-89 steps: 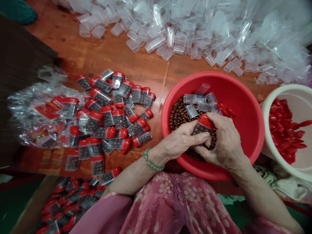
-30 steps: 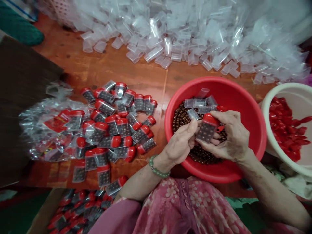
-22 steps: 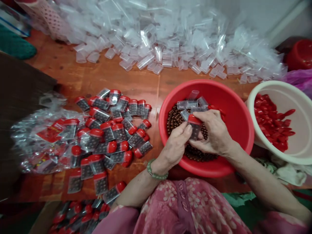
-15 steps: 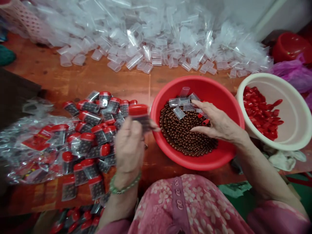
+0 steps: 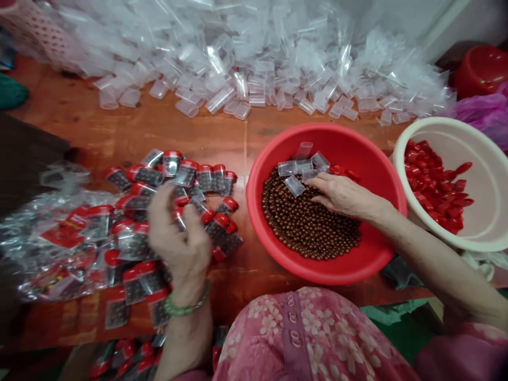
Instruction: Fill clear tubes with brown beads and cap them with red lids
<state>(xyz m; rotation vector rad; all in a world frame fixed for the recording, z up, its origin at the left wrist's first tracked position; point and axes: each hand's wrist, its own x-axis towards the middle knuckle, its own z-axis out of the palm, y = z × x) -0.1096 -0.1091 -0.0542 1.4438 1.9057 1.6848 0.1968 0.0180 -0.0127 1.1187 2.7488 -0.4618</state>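
Observation:
My left hand, with a green bead bracelet on the wrist, hovers over a pile of red-capped vials filled with brown beads on the wooden table. Its fingers curl down and are smeared by motion, so what they hold is unclear. My right hand lies inside the red basin on the brown beads. Its fingers are stretched out and their tips touch a clear empty vial. A few more empty vials and red caps lie just beyond it.
A cream basin with loose red caps stands at the right. A big heap of clear empty vials spans the far side. A plastic bag of filled vials lies left, and a box of filled vials sits below the table edge.
My left hand carried the capped, filled vial out of the basin to the pile on the left. My right hand let go and reached across the beads to the empty vials.

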